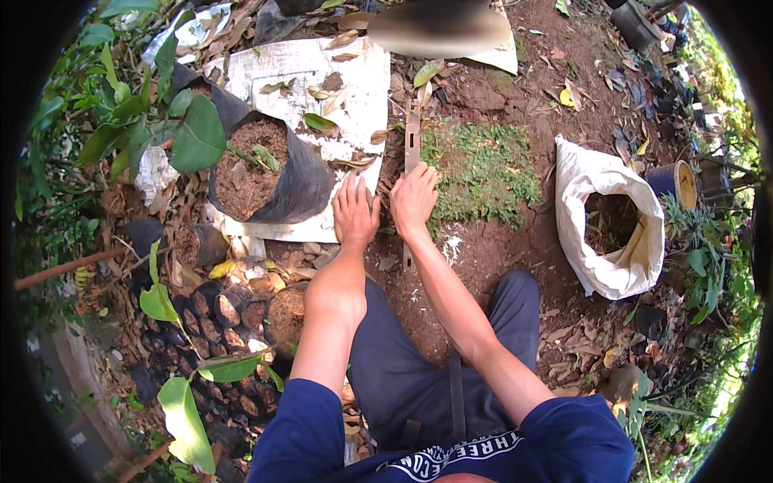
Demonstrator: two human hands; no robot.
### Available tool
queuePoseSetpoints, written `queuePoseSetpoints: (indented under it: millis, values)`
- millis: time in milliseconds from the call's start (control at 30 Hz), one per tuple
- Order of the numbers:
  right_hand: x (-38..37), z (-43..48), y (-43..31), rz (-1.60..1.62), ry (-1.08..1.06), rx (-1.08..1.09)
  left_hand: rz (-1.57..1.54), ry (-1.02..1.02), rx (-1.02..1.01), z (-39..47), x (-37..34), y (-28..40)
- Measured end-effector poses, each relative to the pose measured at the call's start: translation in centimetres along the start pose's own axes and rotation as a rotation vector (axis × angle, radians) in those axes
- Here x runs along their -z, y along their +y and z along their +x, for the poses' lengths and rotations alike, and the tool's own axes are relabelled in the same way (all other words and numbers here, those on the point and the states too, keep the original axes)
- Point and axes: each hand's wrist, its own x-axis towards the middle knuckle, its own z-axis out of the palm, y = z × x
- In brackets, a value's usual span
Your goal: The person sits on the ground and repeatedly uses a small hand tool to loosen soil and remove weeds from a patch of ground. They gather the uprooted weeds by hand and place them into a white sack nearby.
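Observation:
My left hand (355, 208) lies palm down with its fingers stretched out, on the right edge of a flat white woven sack (356, 78). Beside it my right hand (415, 196) has its fingers curled over a long, narrow slotted strip (412, 130), which looks like metal. The strip lies on the soil, pointing away from me, and my hand and forearm cover part of it. Along its right side is a rectangular patch of low green plants (483, 172). A black plastic grow bag (299, 181) of brown growing medium stands on the sack, left of my left hand.
An open white sack (570, 205) with dark contents stands at right, near a blue pot (664, 184). Several small black seedling bags (223, 326) crowd the lower left. Leafy branches (199, 134) reach in from the left. A blurred oval covers the top centre.

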Motion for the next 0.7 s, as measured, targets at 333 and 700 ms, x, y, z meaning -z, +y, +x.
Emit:
queuePoseSetpoints:
  millis: [333, 700]
  values:
    - [4.9, 0.1, 1.8, 0.219, -0.094, -0.076, -0.008, -0.004, -0.001, 0.4, 0.4, 0.0]
    - [5.5, 0.5, 3.3, 0.231, -0.164, 0.021, 0.015, -0.046, 0.022, 0.2, 0.6, 0.3]
